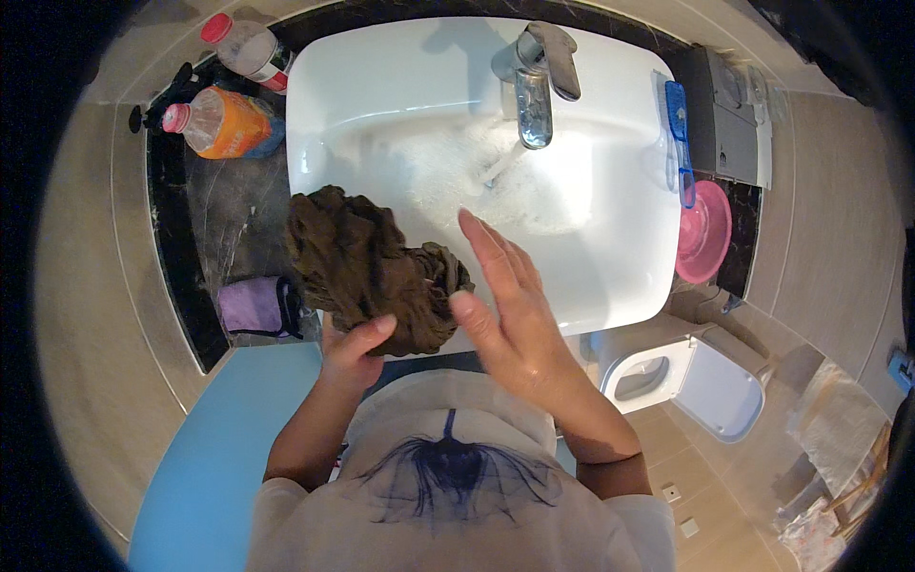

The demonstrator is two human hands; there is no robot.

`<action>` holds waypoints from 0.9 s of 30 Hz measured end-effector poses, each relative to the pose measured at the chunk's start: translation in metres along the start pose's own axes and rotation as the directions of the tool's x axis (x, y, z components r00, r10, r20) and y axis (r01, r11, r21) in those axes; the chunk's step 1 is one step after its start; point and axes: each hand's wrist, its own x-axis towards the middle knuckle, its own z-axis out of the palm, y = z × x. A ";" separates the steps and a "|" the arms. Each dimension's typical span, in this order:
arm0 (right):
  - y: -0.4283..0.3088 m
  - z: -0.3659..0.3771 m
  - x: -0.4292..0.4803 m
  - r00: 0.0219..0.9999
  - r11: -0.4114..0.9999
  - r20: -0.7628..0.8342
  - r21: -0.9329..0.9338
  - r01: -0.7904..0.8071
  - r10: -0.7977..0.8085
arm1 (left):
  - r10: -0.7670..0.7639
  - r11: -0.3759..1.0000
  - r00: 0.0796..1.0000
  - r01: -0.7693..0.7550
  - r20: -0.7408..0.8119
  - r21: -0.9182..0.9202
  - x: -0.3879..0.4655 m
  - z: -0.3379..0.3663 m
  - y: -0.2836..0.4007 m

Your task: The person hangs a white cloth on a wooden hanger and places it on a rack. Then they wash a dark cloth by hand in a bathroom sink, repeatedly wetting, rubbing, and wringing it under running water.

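Observation:
A bunched dark brown cloth (364, 272) is held over the near left rim of a white washbasin (400, 79). My left hand (357, 347) grips its lower side, thumb on top and the other fingers hidden beneath. Flat and extended, my right hand (511, 307) is beside the cloth's right end, its thumb close to the fabric; whether they touch I cannot tell. Water runs from the chrome faucet (535, 107) into the basin, and the water below looks bubbly.
Left of the basin stand a red-capped bottle (246, 50) and an orange-labelled bottle (229, 125), with a folded purple cloth (257, 306) nearer me. A blue brush (678, 121) rests on the right rim beside a pink bowl (704, 232). A toilet (679, 379) is at lower right.

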 end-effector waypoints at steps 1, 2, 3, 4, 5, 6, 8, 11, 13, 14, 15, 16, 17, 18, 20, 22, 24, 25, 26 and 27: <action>0.006 -0.001 -0.005 0.999 0.999 0.032 -0.019 -0.042 0.043 | -0.019 1.000 0.999 0.018 -0.032 -0.025 -0.002 -0.005 0.003; 0.016 -0.001 -0.010 0.994 0.996 0.065 -0.040 -0.083 0.086 | 0.033 0.998 0.999 -0.032 0.019 -0.061 -0.003 -0.004 0.006; 0.026 -0.001 -0.015 0.987 0.990 0.096 -0.059 -0.125 0.130 | 0.058 0.997 0.998 -0.058 0.004 -0.050 -0.004 -0.006 0.008; 0.032 -0.001 -0.020 0.981 0.986 0.119 -0.084 -0.147 0.156 | 0.083 0.996 0.996 -0.084 -0.013 -0.040 -0.005 -0.008 0.010; 0.036 -0.001 -0.025 0.973 0.980 0.142 -0.110 -0.166 0.181 | 0.109 0.993 0.994 -0.110 -0.030 -0.030 -0.007 -0.010 0.011; 0.041 -0.001 -0.029 0.965 0.974 0.167 -0.136 -0.182 0.204 | 0.133 0.990 0.991 -0.134 -0.032 -0.034 -0.008 -0.009 0.012; 0.054 -0.003 -0.033 0.959 0.965 0.187 -0.198 -0.174 0.212 | 0.183 0.982 0.982 -0.184 -0.036 -0.042 -0.010 -0.004 0.013; 0.077 -0.010 -0.034 0.960 0.960 0.183 -0.225 -0.168 0.211 | 0.204 0.977 0.979 -0.203 0.017 -0.060 -0.012 0.008 0.015; 0.090 -0.018 -0.029 0.963 0.961 0.177 -0.227 -0.159 0.201 | 0.236 0.971 0.972 -0.236 -0.008 -0.049 -0.014 0.008 0.009; 0.096 -0.022 -0.025 0.965 0.961 0.177 -0.234 -0.150 0.193 | 0.252 0.967 0.968 -0.252 -0.022 -0.043 -0.015 0.009 0.006; 0.102 -0.027 -0.023 0.966 0.960 0.179 -0.241 -0.142 0.187 | 0.257 0.964 0.965 -0.260 -0.058 -0.052 -0.017 0.013 0.003; 0.106 -0.032 -0.020 0.962 0.955 0.195 -0.263 -0.135 0.190 | 0.262 0.961 0.960 -0.268 -0.094 -0.061 -0.019 0.017 -0.001; 0.109 -0.038 -0.016 0.958 0.950 0.213 -0.285 -0.128 0.193 | 0.267 0.958 0.955 -0.277 -0.131 -0.070 -0.021 0.021 -0.004; 0.113 -0.043 -0.014 0.953 0.944 0.228 -0.306 -0.124 0.199 | 0.273 0.958 0.948 -0.284 -0.165 -0.048 -0.022 0.023 -0.009; 0.122 -0.055 -0.011 0.940 0.935 0.251 -0.326 -0.141 0.229 | 0.286 0.956 0.930 -0.294 -0.231 -0.003 -0.023 0.028 -0.018; 0.135 -0.067 -0.005 0.929 0.930 0.271 -0.335 -0.154 0.252 | 0.336 0.939 0.912 -0.343 -0.237 0.011 -0.021 0.042 -0.026; 0.154 -0.076 0.001 0.916 0.929 0.296 -0.327 -0.171 0.273 | 0.362 0.927 0.891 -0.374 -0.272 0.009 -0.021 0.051 -0.034; 0.160 -0.078 0.007 0.906 0.933 0.309 -0.301 -0.196 0.290 | 0.363 0.924 0.880 -0.382 -0.305 -0.001 -0.022 0.054 -0.038; 0.167 -0.079 0.016 0.895 0.935 0.323 -0.276 -0.221 0.307 | 0.364 0.921 0.868 -0.390 -0.337 -0.011 -0.023 0.057 -0.043; 0.174 -0.079 0.026 0.883 0.935 0.337 -0.253 -0.248 0.325 | 0.366 0.917 0.862 -0.398 -0.350 -0.021 -0.023 0.061 -0.046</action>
